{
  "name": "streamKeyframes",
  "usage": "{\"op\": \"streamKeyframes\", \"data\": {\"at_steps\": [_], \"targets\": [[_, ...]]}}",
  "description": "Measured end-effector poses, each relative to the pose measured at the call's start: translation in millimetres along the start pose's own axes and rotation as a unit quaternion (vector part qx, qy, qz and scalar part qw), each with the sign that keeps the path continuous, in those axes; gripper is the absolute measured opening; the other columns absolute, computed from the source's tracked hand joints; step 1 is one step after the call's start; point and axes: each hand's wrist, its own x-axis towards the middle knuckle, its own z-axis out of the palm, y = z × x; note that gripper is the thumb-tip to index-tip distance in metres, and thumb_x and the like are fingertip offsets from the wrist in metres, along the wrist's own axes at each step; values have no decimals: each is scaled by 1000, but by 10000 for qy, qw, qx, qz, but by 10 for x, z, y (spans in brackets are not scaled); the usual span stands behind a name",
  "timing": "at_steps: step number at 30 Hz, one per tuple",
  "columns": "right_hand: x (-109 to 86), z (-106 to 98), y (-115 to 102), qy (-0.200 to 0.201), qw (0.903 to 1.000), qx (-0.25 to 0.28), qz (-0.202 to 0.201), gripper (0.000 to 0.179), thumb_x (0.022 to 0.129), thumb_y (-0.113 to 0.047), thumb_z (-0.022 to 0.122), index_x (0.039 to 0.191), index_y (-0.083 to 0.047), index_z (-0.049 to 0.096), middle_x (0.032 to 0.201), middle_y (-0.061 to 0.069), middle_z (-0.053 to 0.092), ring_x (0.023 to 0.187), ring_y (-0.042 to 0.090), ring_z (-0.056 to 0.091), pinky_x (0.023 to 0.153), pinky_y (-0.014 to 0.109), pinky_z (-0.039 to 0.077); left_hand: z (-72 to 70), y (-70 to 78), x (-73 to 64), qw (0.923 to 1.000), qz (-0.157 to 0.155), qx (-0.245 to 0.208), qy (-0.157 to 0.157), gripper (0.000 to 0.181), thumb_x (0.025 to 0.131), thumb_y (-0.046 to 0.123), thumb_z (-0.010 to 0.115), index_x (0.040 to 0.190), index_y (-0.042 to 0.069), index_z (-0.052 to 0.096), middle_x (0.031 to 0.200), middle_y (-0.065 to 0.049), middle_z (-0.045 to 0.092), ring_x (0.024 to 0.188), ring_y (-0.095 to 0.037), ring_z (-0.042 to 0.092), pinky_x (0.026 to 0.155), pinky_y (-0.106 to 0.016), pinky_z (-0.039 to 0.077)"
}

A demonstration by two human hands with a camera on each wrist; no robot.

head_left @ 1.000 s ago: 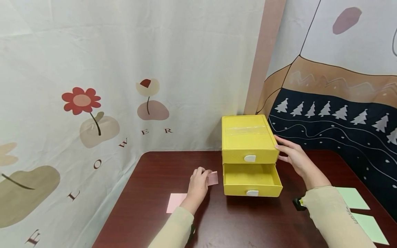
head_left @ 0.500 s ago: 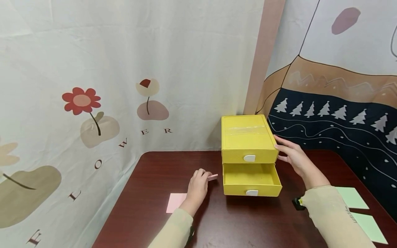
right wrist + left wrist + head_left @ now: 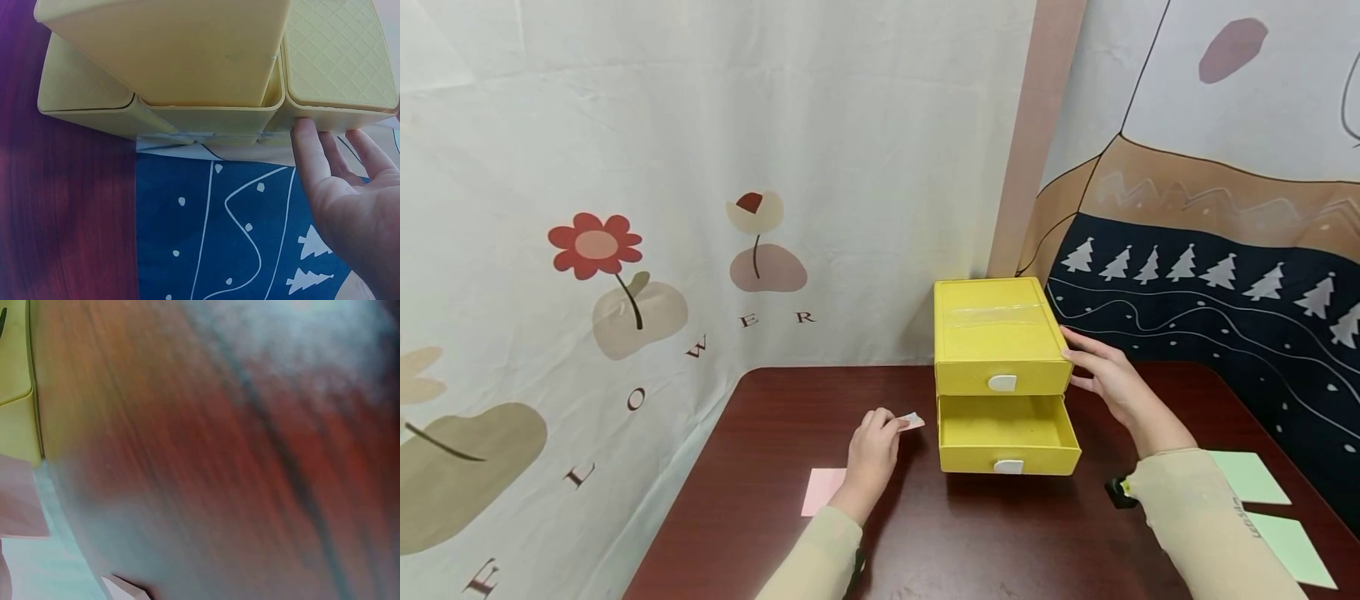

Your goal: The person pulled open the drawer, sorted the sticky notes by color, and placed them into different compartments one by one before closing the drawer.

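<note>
Pale cloth (image 3: 865, 150) printed with flowers hangs beyond both your grips, and the dark red-brown counter (image 3: 760, 450) lies beneath them. Your left grip (image 3: 874, 458) pinches one pink piece (image 3: 913, 422), which juts past your fingertips to the right of that grip. You have it tilted, so it shows as a narrow strip; its long axis runs roughly left to right, its free end aimed at the yellow drawer box (image 3: 992, 321). One flat pink sheet (image 3: 822, 492) lies on the counter, nearer you and just left of the left grip.

You have one drawer box, its front facing you, between your two grips. It has two drawers, each with one white handle: the upper drawer (image 3: 958, 381) sits closed, while the lower drawer (image 3: 958, 461) is pulled out towards you. Your right grip (image 3: 1112, 383) is spread, its fingers reaching out to touch the box's right side. Two green sheets (image 3: 1251, 477) lie on the counter, nearer you and to the right of that grip, partly covered by your sleeve.
</note>
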Motion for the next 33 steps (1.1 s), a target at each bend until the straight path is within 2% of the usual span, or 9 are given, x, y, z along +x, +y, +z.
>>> {"op": "streamKeyframes", "data": {"at_steps": [7,15,22,28,33], "targets": [[0,3,0,-16,10000,-44,8,67,97,-42,48,152,-17,19,158,12,12,101,-8,52,101,41,45,-59,-1,19,9998,124,-86,160,20,73,2,74,86,17,72,84,1,56,80,-17,56,55,-29,47],[-3,3,-5,-12,10000,-41,14,66,97,-43,47,152,-17,19,159,12,10,101,-7,51,105,51,37,-156,2,70,9991,161,-162,363,22,73,0,73,86,17,74,82,0,55,77,-17,55,56,-28,48],[-10,-3,-7,-8,10000,-67,17,66,97,-42,47,152,-17,19,159,13,10,102,-7,52,100,39,46,-212,32,106,9981,260,-280,487,24,72,-1,73,86,17,75,80,0,55,76,-17,54,57,-28,48],[-3,4,-1,-29,10000,-10,16,67,97,-42,47,152,-17,18,158,13,11,101,-7,52,104,47,40,-294,74,125,9959,417,-413,682,23,73,-2,70,85,17,75,79,0,55,73,-17,53,58,-27,47],[-5,-2,-2,-15,10000,-45,0,66,97,-42,47,152,-17,19,158,14,11,101,-7,52,101,40,45,-344,100,142,9939,502,-538,817,24,74,-3,69,84,17,75,79,0,55,74,-17,53,60,-26,48]]}}
